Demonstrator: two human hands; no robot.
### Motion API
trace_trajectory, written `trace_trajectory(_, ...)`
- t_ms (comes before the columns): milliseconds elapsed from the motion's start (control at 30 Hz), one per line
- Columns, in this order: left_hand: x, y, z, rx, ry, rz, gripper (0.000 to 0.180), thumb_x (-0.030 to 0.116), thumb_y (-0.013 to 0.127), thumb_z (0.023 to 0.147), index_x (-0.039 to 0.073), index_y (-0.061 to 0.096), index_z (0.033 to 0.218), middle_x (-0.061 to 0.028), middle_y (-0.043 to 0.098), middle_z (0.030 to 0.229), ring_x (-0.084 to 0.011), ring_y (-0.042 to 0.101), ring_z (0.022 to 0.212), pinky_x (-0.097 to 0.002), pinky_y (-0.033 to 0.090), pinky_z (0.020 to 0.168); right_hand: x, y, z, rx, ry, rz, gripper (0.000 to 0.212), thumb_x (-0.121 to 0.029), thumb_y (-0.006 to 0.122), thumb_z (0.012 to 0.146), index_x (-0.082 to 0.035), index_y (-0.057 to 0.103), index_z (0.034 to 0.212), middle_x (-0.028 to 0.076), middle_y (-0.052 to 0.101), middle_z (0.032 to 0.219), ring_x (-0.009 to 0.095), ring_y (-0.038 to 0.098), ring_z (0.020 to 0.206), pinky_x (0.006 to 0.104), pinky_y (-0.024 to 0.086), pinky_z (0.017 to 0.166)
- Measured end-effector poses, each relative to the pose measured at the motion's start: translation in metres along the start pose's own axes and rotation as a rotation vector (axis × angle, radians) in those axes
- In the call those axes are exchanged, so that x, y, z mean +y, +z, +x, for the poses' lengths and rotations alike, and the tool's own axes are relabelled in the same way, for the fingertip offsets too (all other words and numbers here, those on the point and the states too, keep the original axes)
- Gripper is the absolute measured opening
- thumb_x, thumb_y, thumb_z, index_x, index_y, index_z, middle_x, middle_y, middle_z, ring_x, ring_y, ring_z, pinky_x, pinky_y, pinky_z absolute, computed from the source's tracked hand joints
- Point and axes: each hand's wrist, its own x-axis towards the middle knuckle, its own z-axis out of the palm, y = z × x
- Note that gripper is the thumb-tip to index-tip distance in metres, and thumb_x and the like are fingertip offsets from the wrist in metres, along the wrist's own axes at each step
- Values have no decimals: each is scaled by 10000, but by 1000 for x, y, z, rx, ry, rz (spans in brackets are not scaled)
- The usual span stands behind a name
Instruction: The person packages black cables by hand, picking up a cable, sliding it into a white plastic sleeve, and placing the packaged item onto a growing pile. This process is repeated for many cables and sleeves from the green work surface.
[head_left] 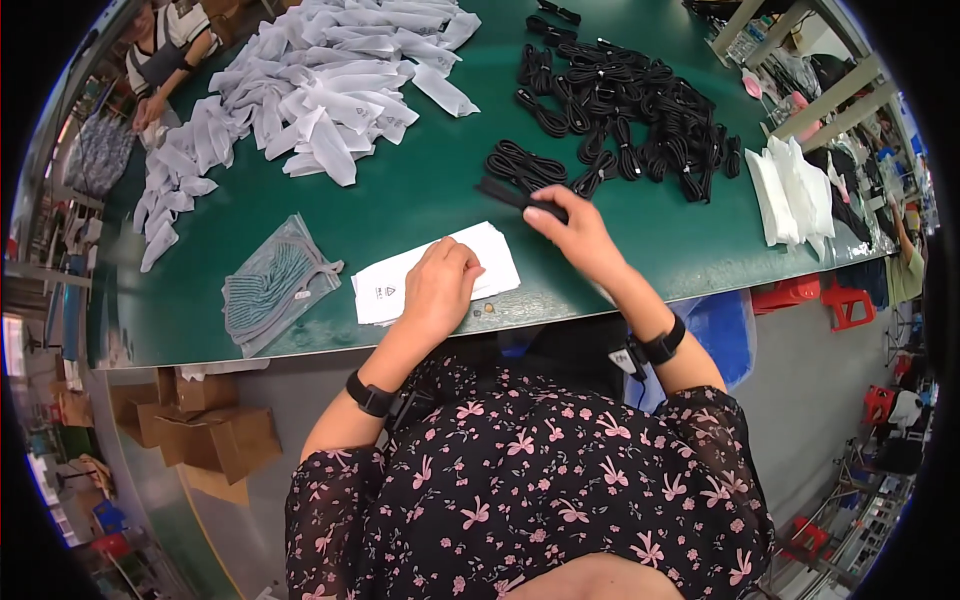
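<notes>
My right hand (575,232) is closed round a folded bundle of black cable (510,193), held just above the table to the right of a stack of flat white bags (497,255). The left hand (438,285) lies on that stack, its fingers curled and pressed together at the top bag; the fingertips are partly hidden. Small printed marks show on the top bag near its left end. Beyond my right hand, several coiled black cables (640,105) lie in a loose heap, one coil (525,162) close to the held bundle.
Many filled white bags (335,90) are piled at the far left. A clear bag with striped green fabric (275,285) lies left of the stack. White packets (790,195) rest at the right. Below the table are a blue bin (722,335) and cardboard boxes (215,440). Another person (165,55) is at the far left.
</notes>
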Motion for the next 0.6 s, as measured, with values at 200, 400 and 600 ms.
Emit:
trace_trajectory(200, -3, 4, -2, 68, -94, -103, 68, 39, 666, 843, -5, 616, 854, -112, 597, 797, -243, 586, 684, -333, 478, 635, -1, -8, -40, -85, -159, -240, 254, -204, 654, 922, 16, 636, 1049, 91, 604, 836, 205, 599, 736, 297, 468, 662)
trace_trajectory(400, -1, 4, -5, 116, -192, -320, 60, 13, 641, 859, -16, 594, 882, -99, 587, 788, -198, 552, 664, -307, 456, 622, -3, -7, -54, -113, -330, -406, 225, -204, 652, 917, -2, 660, 1016, 124, 596, 819, 262, 599, 691, 303, 462, 618)
trace_trajectory(600, 1, -3, -7, 121, 45, -306, 65, -19, 621, 859, -4, 563, 883, -99, 592, 879, -210, 544, 747, -316, 450, 675, -16, -7, -48, -360, -6, -220, 274, -278, 654, 915, -9, 663, 971, 109, 644, 856, 223, 610, 667, 342, 486, 602)
